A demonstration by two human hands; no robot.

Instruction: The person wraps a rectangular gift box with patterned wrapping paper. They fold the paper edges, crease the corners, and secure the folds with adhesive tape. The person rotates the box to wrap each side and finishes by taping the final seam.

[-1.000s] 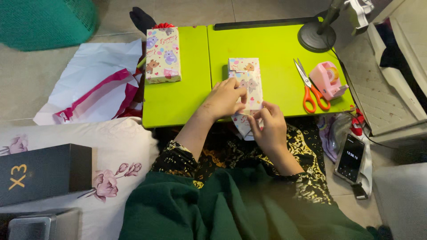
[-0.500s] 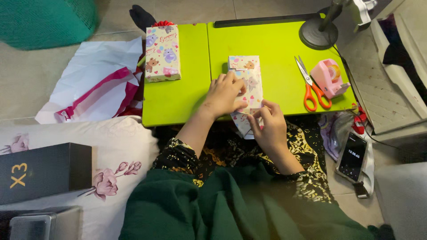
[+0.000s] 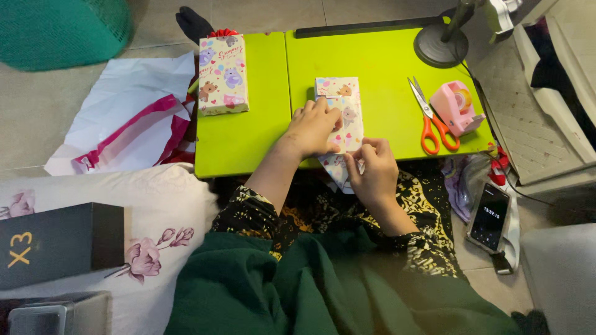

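A wrapped box [image 3: 223,75] stands at the left of the green counter [image 3: 248,139]. At the middle, the left hand [image 3: 313,127] presses flat, its grip open, on a half-wrapped parcel [image 3: 340,99]. The right hand [image 3: 371,169] pinches the parcel's paper flap [image 3: 335,166] at the near edge. Orange scissors [image 3: 429,121] and a pink tape dispenser [image 3: 457,107] lie right.

Even, soft indoor light; the green tabletop [image 3: 248,136] is bright, shadows faint, focus sharp, edges slightly stretched.

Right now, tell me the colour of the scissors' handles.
Orange; the scissors lie on the lime-green table, shown best in the head view.
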